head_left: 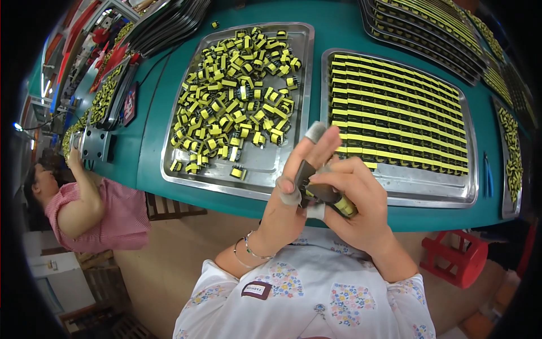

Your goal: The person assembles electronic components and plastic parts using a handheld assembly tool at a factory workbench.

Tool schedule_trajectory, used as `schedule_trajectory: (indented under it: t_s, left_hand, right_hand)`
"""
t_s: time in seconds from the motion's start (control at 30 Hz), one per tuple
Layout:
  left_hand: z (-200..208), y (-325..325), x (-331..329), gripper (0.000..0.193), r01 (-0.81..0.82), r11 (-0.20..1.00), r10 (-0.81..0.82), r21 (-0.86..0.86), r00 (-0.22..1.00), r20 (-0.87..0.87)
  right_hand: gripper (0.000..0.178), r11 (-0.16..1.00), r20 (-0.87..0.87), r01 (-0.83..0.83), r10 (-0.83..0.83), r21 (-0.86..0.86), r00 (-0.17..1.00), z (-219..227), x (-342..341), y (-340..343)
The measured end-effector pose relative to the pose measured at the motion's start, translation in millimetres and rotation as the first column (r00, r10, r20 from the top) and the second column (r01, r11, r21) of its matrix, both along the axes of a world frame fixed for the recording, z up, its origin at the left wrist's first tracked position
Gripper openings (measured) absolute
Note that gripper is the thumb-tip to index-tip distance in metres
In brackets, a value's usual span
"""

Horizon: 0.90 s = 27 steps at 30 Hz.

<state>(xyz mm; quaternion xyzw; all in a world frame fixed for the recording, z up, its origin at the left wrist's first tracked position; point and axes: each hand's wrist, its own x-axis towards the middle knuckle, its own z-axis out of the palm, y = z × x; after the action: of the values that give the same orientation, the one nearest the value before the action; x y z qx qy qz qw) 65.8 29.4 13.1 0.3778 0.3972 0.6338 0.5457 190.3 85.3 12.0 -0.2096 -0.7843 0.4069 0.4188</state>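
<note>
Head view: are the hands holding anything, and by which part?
Left hand: dark piece, by its left edge. Right hand: yellow-black component, hold partly hidden.

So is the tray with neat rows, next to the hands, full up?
Nearly, but not full: yellow-and-black parts cover most of the tray, while bare metal shows along its near edge.

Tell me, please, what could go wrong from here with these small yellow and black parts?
The left hand holds a dark piece and the right hand yellow-black parts, near the edge of the table: something might drop.
The neat rows lie close to the hands, so a bump could disturb them.
Loose parts lie jumbled in the left tray; some might get scratched.
</note>
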Motion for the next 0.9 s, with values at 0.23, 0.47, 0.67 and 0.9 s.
schedule_trajectory:
  t_s: [0.23, 0.47, 0.67, 0.9]
  left_hand:
    - [-9, -11, -3, 0.09, 0.141, 0.99, -0.139, -0.013, 0.985, 0.103]
    - [-14, -12, -12, 0.055, -0.057, 0.997, 0.073, 0.058, 0.943, -0.323]
    - [17, -28, -45, 0.026, -0.641, 0.74, 0.34, 0.205, 0.094, -0.936]
    - [8, -38, -64, 0.032, -0.587, 0.806, -0.038, 0.075, -0.177, -0.983]
  right_hand:
    - [0.031, 0.924, 0.004, -0.049, 0.051, 0.378, 0.999, -10, 11, 2]
    - [0.041, 0.929, -0.009, 0.008, -0.005, 0.37, 1.0, -2, 26, -9]
    - [0.036, 0.891, 0.085, 0.437, -0.449, 0.125, 0.89, 6, 69, 3]
    - [0.037, 0.862, 0.326, 0.48, -0.507, 0.163, 0.798, 1, 77, 14]
